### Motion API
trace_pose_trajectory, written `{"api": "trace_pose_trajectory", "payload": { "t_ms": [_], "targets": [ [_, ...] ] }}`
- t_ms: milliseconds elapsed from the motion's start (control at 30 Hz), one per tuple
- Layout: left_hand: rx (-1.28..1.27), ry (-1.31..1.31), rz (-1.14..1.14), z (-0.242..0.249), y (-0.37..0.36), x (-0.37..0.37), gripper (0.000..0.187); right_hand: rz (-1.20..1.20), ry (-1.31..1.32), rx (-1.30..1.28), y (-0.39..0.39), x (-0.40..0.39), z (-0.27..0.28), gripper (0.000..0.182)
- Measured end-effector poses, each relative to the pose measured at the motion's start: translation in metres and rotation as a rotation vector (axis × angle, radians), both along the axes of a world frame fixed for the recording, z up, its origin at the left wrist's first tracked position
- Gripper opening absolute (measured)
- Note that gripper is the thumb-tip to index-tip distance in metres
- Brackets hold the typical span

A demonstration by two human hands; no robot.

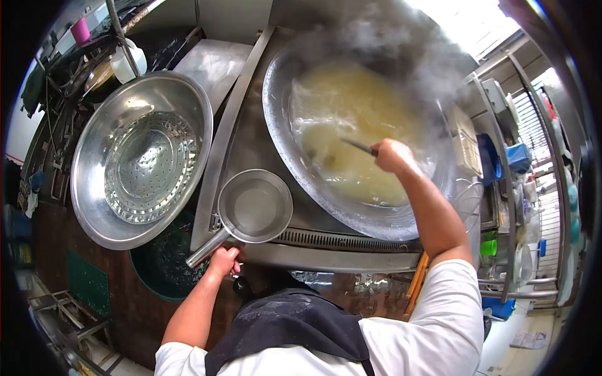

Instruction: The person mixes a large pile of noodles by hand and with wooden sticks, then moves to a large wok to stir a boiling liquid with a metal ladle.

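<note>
My right hand [394,155] is closed around the end of a thin dark-handled utensil [357,145]. Its far end reaches over or into the cloudy yellowish liquid [351,100] of a very large metal wok [326,210], so its kind does not show. Steam rises from the wok's far side. My left hand [224,261] is curled closed at the front edge of the stove, with nothing visible in it. Just beside it, the thick handle of a metal saucepan [256,205] sticks out past the stove edge. The saucepan rests on the stovetop and has a pale bottom.
To the left stands a wide metal basin [94,188] with a perforated metal colander [150,163] inside. Below it is a dark green tub [150,276]. A slotted grate [345,241] runs along the stove front. Shelves [501,125] with containers line the right side.
</note>
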State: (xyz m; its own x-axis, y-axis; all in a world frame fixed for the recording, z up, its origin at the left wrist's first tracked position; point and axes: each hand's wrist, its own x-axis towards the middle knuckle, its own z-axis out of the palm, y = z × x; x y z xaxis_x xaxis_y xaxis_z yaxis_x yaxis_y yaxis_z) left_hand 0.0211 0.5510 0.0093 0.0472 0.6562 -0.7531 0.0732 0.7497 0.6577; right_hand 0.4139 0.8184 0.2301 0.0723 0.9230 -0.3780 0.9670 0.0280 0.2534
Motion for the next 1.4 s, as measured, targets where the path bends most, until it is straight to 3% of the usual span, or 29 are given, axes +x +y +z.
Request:
{"api": "trace_pose_trajectory", "payload": {
  "t_ms": [133,167,200,267,400,467,700,900,1100,1267,1400],
  "targets": [
    [0.037,0.033,0.073,0.005,0.002,0.009,0.034,0.088,0.049,0.101,0.082,0.024,0.01,0.021],
    [0.006,0.038,0.082,0.003,0.002,0.01,0.034,0.056,-0.044,0.07,0.104,0.027,0.012,0.018],
    [-0.017,0.044,0.088,0.005,0.001,0.009,0.034,0.001,-0.057,-0.006,0.103,0.017,0.027,0.02],
    [0.022,0.055,0.061,0.005,0.004,0.006,0.035,0.112,-0.12,0.075,0.113,0.028,0.005,0.023],
    [-0.024,0.048,-0.018,0.0,0.003,0.001,0.042,0.105,-0.046,0.043,0.05,0.038,-0.03,0.036],
    [-0.012,0.051,-0.06,0.002,0.004,0.001,0.041,0.083,-0.005,0.06,0.003,0.032,-0.032,0.032],
    [0.055,0.014,-0.124,-0.004,-0.003,-0.003,0.038,-0.018,0.144,0.054,-0.134,0.006,0.033,0.029],
    [0.032,0.002,-0.154,0.006,-0.001,-0.006,0.035,-0.016,0.098,-0.037,-0.17,-0.013,0.049,0.039],
    [0.01,0.004,-0.13,-0.01,0.001,-0.006,0.038,0.005,0.063,0.028,-0.104,-0.008,0.009,0.038],
    [-0.004,0.006,0.034,0.001,0.002,0.004,0.035,-0.005,0.005,0.093,0.034,0.006,-0.048,0.026],
    [-0.051,0.061,0.052,0.007,0.001,0.006,0.035,-0.138,0.035,0.062,0.132,0.019,-0.054,0.024]
  ]
}}
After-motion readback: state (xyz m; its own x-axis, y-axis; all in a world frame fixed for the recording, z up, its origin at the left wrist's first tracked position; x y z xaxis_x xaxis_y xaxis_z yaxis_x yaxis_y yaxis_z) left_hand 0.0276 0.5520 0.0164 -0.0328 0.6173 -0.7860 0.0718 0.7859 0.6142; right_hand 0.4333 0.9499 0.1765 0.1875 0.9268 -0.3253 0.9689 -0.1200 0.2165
